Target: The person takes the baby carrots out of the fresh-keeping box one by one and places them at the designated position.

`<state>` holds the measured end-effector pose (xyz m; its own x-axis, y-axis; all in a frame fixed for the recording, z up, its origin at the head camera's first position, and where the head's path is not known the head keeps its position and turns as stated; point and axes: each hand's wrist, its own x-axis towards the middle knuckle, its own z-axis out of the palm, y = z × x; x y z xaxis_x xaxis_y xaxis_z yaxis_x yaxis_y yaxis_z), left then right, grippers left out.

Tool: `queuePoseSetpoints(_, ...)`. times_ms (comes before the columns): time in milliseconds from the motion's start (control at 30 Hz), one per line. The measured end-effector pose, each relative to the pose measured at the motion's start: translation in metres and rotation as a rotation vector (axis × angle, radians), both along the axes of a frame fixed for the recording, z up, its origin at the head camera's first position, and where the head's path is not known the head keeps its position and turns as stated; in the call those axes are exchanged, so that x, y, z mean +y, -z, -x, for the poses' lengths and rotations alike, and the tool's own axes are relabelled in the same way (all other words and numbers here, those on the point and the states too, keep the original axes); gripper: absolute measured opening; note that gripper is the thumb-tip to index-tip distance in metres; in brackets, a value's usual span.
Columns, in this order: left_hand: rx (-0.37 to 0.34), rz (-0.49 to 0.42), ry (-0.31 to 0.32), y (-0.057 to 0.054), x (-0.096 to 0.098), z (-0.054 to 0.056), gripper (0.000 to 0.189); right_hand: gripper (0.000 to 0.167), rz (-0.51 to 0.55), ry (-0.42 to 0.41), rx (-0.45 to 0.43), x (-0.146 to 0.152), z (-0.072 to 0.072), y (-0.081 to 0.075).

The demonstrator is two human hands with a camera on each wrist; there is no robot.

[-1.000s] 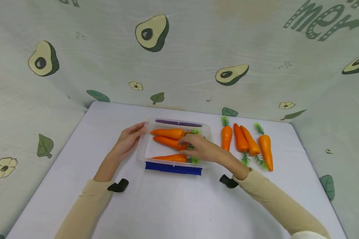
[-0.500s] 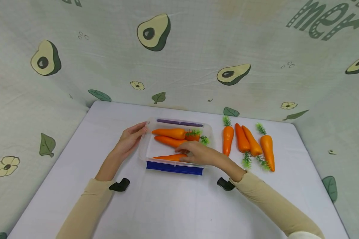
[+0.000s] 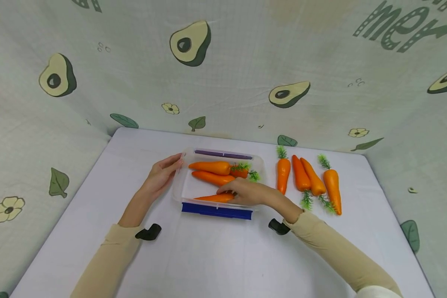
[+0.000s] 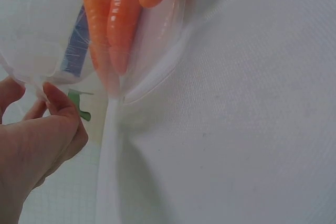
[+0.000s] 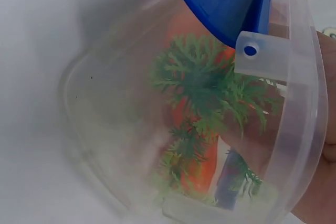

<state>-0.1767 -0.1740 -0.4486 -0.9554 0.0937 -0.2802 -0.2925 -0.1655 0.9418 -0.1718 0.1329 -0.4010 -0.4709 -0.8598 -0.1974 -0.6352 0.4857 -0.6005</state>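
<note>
A clear plastic container [image 3: 176, 190] with blue side latches lies on the table, several orange toy carrots inside. My left hand [image 3: 159, 177] pinches its left rim between thumb and fingers, as the left wrist view also shows at the rim tab [image 4: 38, 88]. My right hand [image 3: 250, 193] reaches in over the right end, fingers curled over the thick end of the front carrot [image 3: 217, 198]. Behind it lie a middle carrot [image 3: 211, 178] and a back carrot [image 3: 210, 167]. Green leafy tops [image 5: 202, 77] press near the container's wall in the right wrist view; the fingertips are hidden there.
Right of the container, several more carrots lie on the white table: one upright in view [image 3: 283, 176], a touching pair [image 3: 301, 176], and one farther right [image 3: 332, 188]. A blue latch flap [image 3: 216, 210] hangs out at the container's front. A printed cloth [image 3: 231, 120] stands behind.
My right hand has moved from the middle carrot and leafy tops toward the front carrot, whose tip has shifted slightly right. The left hand stays on the rim.
</note>
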Motion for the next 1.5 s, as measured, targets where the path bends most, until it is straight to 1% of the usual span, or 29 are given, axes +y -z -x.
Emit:
queuePoseSetpoints(167, -0.006, -0.011, -0.003, 0.0, 0.001, -0.001, 0.057, 0.038, 0.012, 0.032, 0.023, 0.006, -0.002, -0.006)
queuePoseSetpoints(400, -0.007, -0.009, -0.005, -0.001, 0.0, -0.002, 0.058, 0.042, 0.028, 0.082, 0.038, 0.017, -0.004, -0.023)
queuePoseSetpoints(467, 0.0, -0.011, 0.002, 0.0, -0.001, -0.002, 0.057, 0.043, 0.018, 0.098, 0.057, 0.021, -0.005, -0.027)
queuePoseSetpoints(633, -0.003, -0.009, 0.005, 0.0, -0.001, -0.002, 0.059, 0.044, 0.043, 0.126, 0.082, 0.032, -0.007, -0.038)
queuePoseSetpoints(833, -0.008, -0.004, 0.001, -0.001, -0.002, -0.002, 0.058, 0.046, 0.08, 0.203, 0.068, 0.043, -0.012, -0.053)
queuePoseSetpoints(967, -0.004, 0.002, 0.008, -0.001, -0.002, -0.001, 0.059, 0.047, 0.13, 0.267, 0.037, 0.054, -0.017, -0.06)
queuePoseSetpoints(1067, 0.0, -0.003, 0.008, -0.003, -0.002, -0.001, 0.06, 0.047, 0.181, 0.316, 0.033, 0.063, -0.021, -0.063)
queuePoseSetpoints(1233, -0.002, -0.004, 0.003, -0.004, -0.002, -0.001, 0.06, 0.043, 0.262, 0.381, 0.104, 0.078, -0.025, -0.062)
queuePoseSetpoints(1333, 0.0, 0.005, 0.015, -0.004, -0.002, -0.001, 0.059, 0.044, 0.27, 0.442, 0.135, 0.087, -0.029, -0.061)
queuePoseSetpoints(1500, -0.004, 0.008, 0.018, -0.002, -0.001, 0.0, 0.059, 0.046, 0.283, 0.551, 0.124, 0.1, -0.036, -0.058)
